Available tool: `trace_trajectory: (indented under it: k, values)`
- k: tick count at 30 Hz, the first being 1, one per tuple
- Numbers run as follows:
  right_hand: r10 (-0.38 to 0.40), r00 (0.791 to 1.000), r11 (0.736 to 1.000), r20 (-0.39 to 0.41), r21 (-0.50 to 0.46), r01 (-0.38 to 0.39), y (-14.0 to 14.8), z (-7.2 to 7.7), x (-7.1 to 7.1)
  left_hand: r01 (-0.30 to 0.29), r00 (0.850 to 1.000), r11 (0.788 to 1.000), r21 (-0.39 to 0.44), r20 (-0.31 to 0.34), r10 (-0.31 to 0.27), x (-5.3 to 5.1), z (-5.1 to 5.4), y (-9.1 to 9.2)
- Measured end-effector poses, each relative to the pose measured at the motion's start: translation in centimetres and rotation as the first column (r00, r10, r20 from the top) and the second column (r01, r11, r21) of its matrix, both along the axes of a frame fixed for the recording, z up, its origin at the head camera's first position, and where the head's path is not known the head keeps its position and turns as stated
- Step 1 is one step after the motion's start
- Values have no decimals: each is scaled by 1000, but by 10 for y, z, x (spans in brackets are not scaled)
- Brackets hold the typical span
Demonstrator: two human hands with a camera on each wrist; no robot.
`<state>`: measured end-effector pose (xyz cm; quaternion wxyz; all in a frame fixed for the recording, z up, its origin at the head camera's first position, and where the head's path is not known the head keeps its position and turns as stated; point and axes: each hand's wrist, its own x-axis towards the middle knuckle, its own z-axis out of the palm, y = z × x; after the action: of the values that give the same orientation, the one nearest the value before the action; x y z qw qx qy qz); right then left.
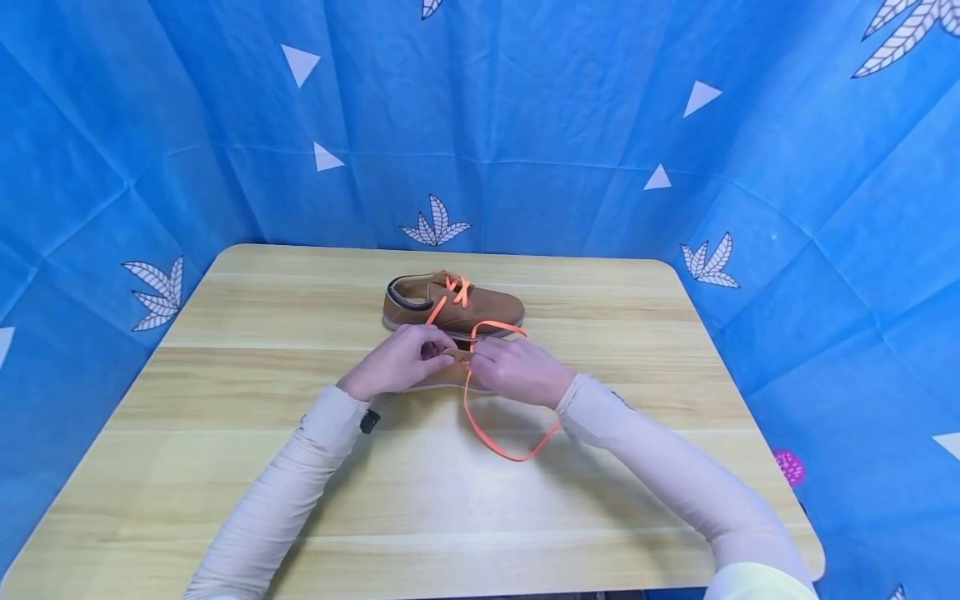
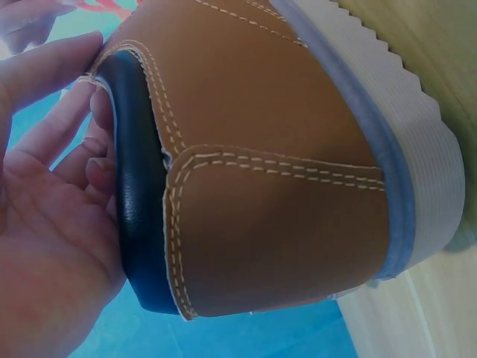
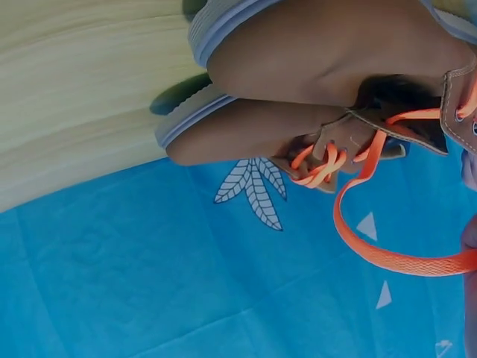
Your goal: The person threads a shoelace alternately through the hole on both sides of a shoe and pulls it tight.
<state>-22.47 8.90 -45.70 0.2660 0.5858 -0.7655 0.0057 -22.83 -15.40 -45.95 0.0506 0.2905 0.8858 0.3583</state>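
Creased blue cloth (image 1: pixel 555 100) with white triangles (image 1: pixel 300 63) and leaf sprays (image 1: pixel 437 227) hangs beyond the worktop's (image 1: pixel 225 433) far, left and right edges; a pink motif (image 1: pixel 789 467) shows near the right one. A laced brown shoe (image 1: pixel 495 306) stands near the far edge's middle.

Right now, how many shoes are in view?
2. The far shoe stands on the table; the near shoe is just in front of it, partly covered by the left hand and right hand. No other shoe shows.

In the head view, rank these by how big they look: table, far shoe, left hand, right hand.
Table
Far shoe
Left hand and right hand: too alike to rank
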Motion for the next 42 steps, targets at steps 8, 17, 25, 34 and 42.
trace_trajectory:
  k: [8,17,25,34,42]
  values:
    - [17,999,999,-46,-48,-19,-1,0,1,-7,1000,1000,-8,3,7,0,0,0]
    - [0,998,1000,-57,-3,-1,-2,-5,5,-6,1000,1000,-3,9,6,1,0,-1]
    - [-14,999,1000,-39,7,14,-2,-12,10,1,1000,1000,5,14,-1,1,0,-1]
    - [-65,994,998,-87,2,65,-8,-17,9,15,998,1000,-3,53,-15,2,-2,-1]
    - [-91,989,996,-114,-7,91,-16,-21,7,103,980,993,55,168,-111,-3,-1,0]
